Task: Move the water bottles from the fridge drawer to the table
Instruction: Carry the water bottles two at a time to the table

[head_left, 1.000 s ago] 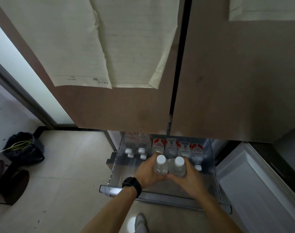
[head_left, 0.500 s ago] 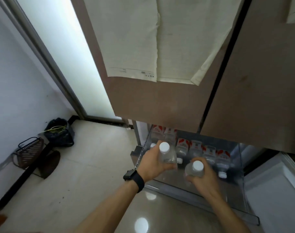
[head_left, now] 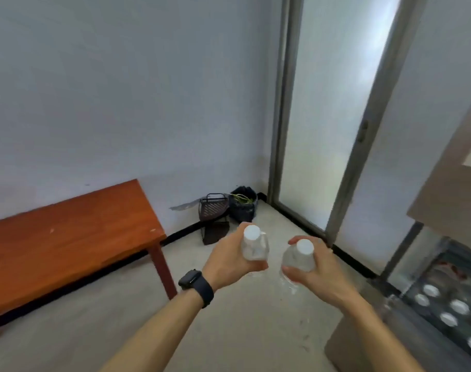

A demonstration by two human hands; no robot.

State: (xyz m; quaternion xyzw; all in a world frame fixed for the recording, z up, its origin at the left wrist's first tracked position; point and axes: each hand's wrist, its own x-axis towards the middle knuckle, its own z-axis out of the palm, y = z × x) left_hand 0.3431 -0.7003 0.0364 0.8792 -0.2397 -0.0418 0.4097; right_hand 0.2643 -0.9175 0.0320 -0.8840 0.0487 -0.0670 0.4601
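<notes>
My left hand (head_left: 229, 260), with a black watch on the wrist, grips a clear water bottle (head_left: 254, 247) with a white cap. Close beside it my right hand (head_left: 320, 267) grips a second clear, white-capped water bottle (head_left: 298, 257). Both bottles are held upright over the floor in mid view. The reddish wooden table (head_left: 68, 237) stands against the wall at the left, its top bare. At the lower right the open fridge drawer (head_left: 448, 304) holds several more bottles, seen as white caps.
A black bag (head_left: 242, 206) and a dark wire basket (head_left: 214, 209) sit in the far corner by a frosted glass door (head_left: 328, 116). The brown fridge front (head_left: 454, 189) rises at the right edge. Pale tiled floor lies between the table and the drawer.
Both hands have lifted their bottles out of the drawer. The view has swung left, so the table has come into sight and the drawer has slid to the lower right.
</notes>
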